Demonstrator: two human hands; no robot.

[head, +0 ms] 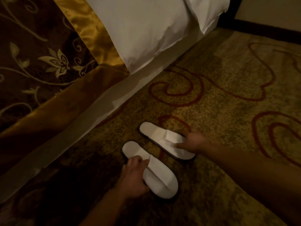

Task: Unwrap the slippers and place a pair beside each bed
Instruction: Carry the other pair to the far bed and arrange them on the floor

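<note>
Two white slippers with dark sole edges lie side by side on the patterned carpet, heels toward the bed [101,101]. My left hand [133,178] grips the left edge of the nearer slipper [156,175], thumb on its insole. My right hand [193,142] rests its fingers on the strap and right side of the farther slipper [164,139]; whether it grips it I cannot tell. No wrapping is visible on either slipper.
The bed runs diagonally along the left, with a white duvet [146,30], a brown floral runner with gold trim [48,62] and a pale base. Gold carpet with red swirls [228,79] spreads right. A dark skirting board and wall [268,17] sit at the top right.
</note>
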